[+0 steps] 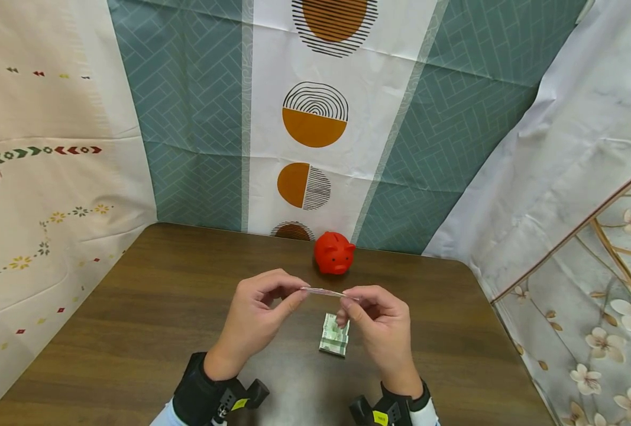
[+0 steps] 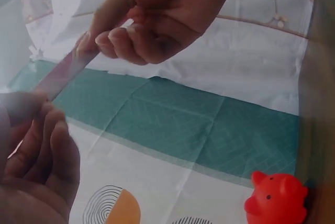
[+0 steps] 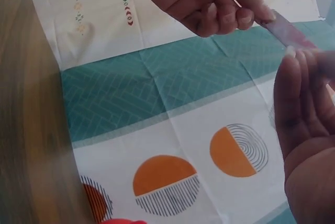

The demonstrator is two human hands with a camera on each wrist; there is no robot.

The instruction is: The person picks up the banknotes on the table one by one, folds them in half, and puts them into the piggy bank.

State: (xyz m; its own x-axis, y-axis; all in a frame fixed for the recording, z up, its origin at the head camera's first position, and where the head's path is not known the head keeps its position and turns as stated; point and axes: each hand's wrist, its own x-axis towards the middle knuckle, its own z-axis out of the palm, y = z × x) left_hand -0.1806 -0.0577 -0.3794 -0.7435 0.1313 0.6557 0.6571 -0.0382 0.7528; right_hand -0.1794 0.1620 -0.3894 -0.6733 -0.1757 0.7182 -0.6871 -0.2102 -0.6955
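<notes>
Between my two hands is a thin, folded pinkish banknote [image 1: 323,291], held up above the table and seen almost edge-on in the head view. My left hand [image 1: 256,313] pinches one end between thumb and fingers. At the other end, the thumb and index finger of my right hand [image 1: 381,322] pinch it. Both wrist views show the banknote [image 2: 60,75] as a narrow reddish strip stretched between the fingertips. A folded green banknote [image 1: 333,342] lies on the table just left of my right hand, its upper edge partly behind those fingers.
Beyond the hands, a red piggy bank [image 1: 333,253] with a slot on top stands near the table's back edge. The brown wooden table [image 1: 150,331] meets a patterned green and white cloth [image 1: 198,118] at the back. More cloths hang at both sides.
</notes>
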